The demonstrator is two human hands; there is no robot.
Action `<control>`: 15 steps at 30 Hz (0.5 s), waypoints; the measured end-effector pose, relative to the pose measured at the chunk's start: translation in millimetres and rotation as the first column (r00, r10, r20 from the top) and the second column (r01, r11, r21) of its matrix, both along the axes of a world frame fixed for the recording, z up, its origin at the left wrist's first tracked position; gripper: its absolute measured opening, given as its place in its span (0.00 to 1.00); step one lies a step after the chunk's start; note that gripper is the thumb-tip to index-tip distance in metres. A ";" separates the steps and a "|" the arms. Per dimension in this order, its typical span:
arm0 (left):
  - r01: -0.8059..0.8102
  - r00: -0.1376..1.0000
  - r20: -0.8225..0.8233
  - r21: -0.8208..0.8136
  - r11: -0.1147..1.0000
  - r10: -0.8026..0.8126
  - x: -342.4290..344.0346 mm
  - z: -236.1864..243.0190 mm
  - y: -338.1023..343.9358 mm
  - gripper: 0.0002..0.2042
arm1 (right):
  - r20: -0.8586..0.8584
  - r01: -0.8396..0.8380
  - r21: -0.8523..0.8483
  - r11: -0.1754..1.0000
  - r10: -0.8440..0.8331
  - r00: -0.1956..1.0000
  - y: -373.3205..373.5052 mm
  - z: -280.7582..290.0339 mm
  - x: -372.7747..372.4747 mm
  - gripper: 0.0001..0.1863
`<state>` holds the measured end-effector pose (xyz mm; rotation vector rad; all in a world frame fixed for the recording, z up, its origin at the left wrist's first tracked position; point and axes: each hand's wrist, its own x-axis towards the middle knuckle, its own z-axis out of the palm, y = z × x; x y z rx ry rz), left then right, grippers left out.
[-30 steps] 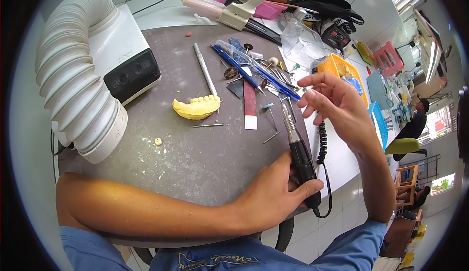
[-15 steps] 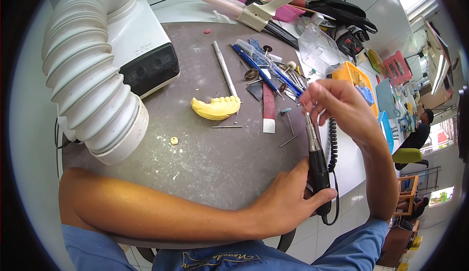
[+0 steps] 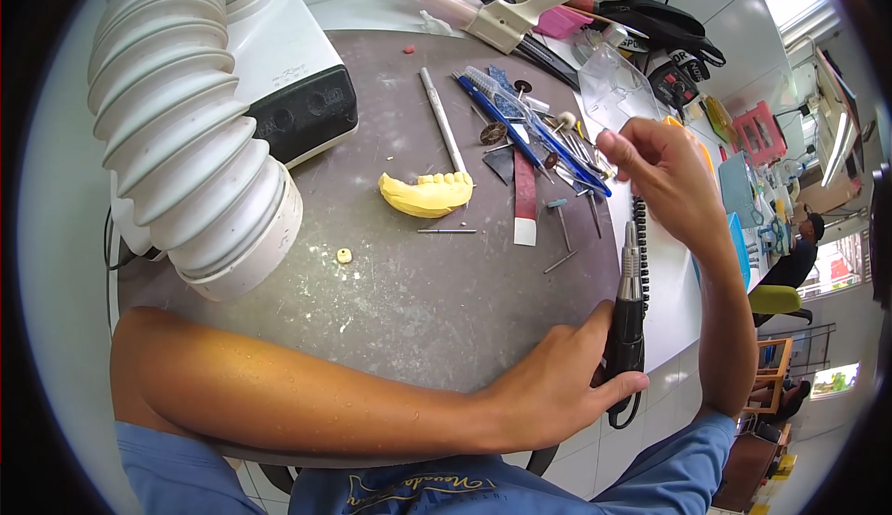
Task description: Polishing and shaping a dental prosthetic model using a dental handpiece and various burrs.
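Observation:
My left hand (image 3: 548, 385) is closed around the black body of a rotary handpiece (image 3: 626, 329), its metal nose pointing up at the bench's right edge. Just above that nose, my right hand (image 3: 669, 181) has its fingers curled; whatever may be between them is too small or hidden to make out. A yellow dental model (image 3: 423, 197) lies mid-bench on the grey mat (image 3: 390, 301), with a small pale piece (image 3: 344, 256) below-left of it. A silver rod-like tool (image 3: 440, 116), blue pens (image 3: 502, 120), burs (image 3: 562, 227) and a red strip (image 3: 524, 199) lie nearby.
A white ribbed hose (image 3: 177, 153) and white unit with black panel (image 3: 302, 111) occupy the left. Behind are a beige applicator (image 3: 492, 18), pink basket (image 3: 564, 21) and clear box (image 3: 613, 83). At right, a dark-clothed person (image 3: 780, 264) sits by further benches.
My right hand has risen away from the handpiece's tip, where a thin shank showed earlier and none is visible now. My left hand keeps its grip; the whole view has shifted slightly.

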<state>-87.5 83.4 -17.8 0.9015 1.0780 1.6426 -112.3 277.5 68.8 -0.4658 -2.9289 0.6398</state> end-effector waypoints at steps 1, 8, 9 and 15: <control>0.041 0.997 -0.068 -0.044 0.998 -0.044 -1.7 1.7 -0.9 0.24 | -0.146 0.008 0.111 0.994 0.008 0.989 -1.0 -1.5 0.9 0.23; 0.081 0.982 -0.170 0.003 0.997 -0.079 0.1 -0.7 -3.9 0.27 | -0.213 -0.542 0.179 0.821 0.570 0.793 -40.7 -6.3 -34.0 0.14; 0.078 0.982 -0.171 -0.006 0.997 -0.078 -0.5 -1.8 -3.9 0.27 | -0.194 -0.647 0.155 0.747 0.665 0.721 -47.2 -11.2 -42.0 0.14; 0.053 0.994 -0.094 0.032 0.998 -0.050 0.8 -0.6 -4.5 0.27 | -0.092 -0.737 0.179 0.652 0.757 0.647 -59.2 -26.7 -69.1 0.16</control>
